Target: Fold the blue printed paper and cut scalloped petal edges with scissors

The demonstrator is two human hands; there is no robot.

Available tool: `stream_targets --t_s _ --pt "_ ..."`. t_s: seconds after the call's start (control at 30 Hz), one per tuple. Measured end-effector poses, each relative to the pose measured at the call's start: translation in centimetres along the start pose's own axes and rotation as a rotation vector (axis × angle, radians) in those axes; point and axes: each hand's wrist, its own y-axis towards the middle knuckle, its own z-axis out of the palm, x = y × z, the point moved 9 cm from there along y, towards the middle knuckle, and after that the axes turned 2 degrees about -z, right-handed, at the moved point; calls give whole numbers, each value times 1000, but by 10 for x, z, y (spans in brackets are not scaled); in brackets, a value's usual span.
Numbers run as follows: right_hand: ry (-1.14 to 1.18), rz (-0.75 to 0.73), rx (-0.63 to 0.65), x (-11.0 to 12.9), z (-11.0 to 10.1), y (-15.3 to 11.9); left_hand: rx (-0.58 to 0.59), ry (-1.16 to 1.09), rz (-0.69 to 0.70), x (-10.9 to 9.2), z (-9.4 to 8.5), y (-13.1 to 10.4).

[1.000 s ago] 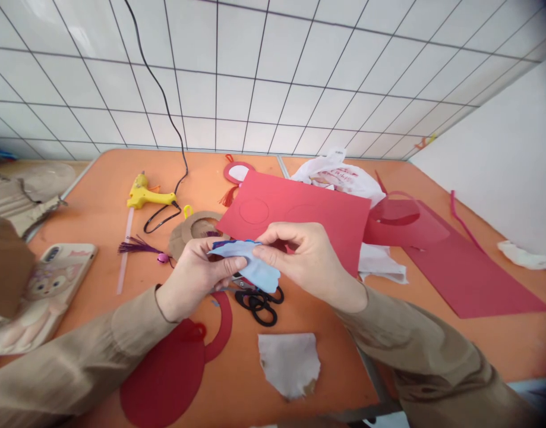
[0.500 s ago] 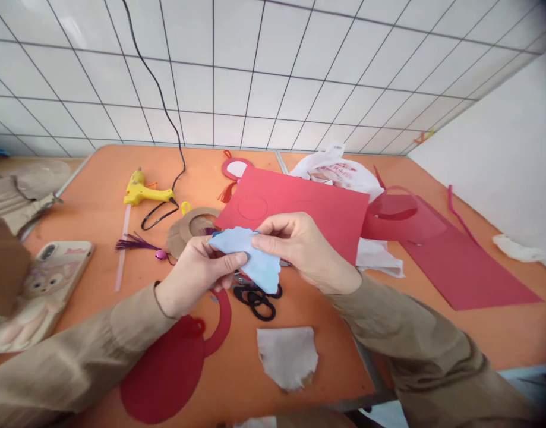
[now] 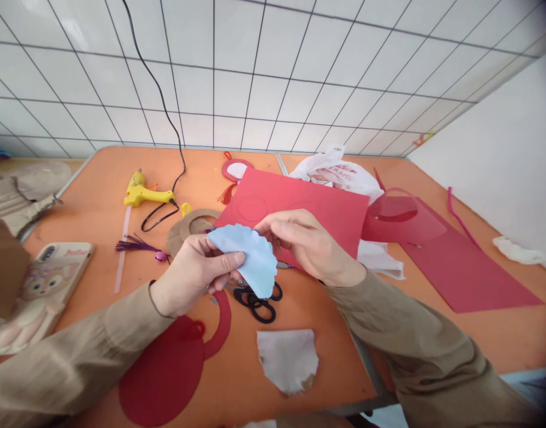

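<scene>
My left hand (image 3: 195, 270) is closed on a light blue scalloped piece (image 3: 250, 252), with the thumb flat on its front. The piece is fan-shaped and looks folded; whether it is paper or cloth I cannot tell. At its upper right wavy edge, my right hand (image 3: 306, 244) has curled fingers touching it, the fingertips partly hidden behind. Below the piece lie black-handled scissors (image 3: 261, 309), their blades partly covered. Nearer to me is a greyish-white scrap (image 3: 288, 359) with a ragged edge. A red round cutout (image 3: 163, 374) and a red ring (image 3: 223, 324) lie under my left forearm.
Red card (image 3: 335, 214) with drawn circles lies behind my hands. A yellow glue gun (image 3: 143, 193), purple tassel (image 3: 136, 242) and cardboard ring (image 3: 179, 229) are left of it. A phone (image 3: 45, 291) lies far left. A white plastic bag (image 3: 344, 175) and red sheets (image 3: 469, 273) are at right.
The light blue piece has turned so its scalloped edge faces up and right. My right thumb has left its front, and the right fingers have shifted to its edge.
</scene>
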Motion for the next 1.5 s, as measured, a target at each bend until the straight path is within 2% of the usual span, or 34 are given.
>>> stream_targets --t_s 0.13,0.33,0.57,0.7,0.93,1.13,1.33,1.5 --pt "-37 34 -13 -2 3 0 14 35 5 0 1 -1" --pt "-55 4 -94 -1 1 0 -22 83 36 -4 -1 -1" --pt "-165 -94 -168 11 -1 0 -54 86 17 -4 0 -3" --pt "-188 -133 -209 14 -4 -1 -119 25 71 -9 -5 -4" --pt "19 -140 -186 4 -6 2 -112 -88 134 -17 -7 -3" --pt "198 -81 -117 -7 -5 7 -54 -54 176 -18 -8 -4" --pt "241 -89 -25 -2 1 6 20 106 318 -30 -9 -9" --pt "210 -135 10 7 3 5 148 445 571 -58 12 -24"
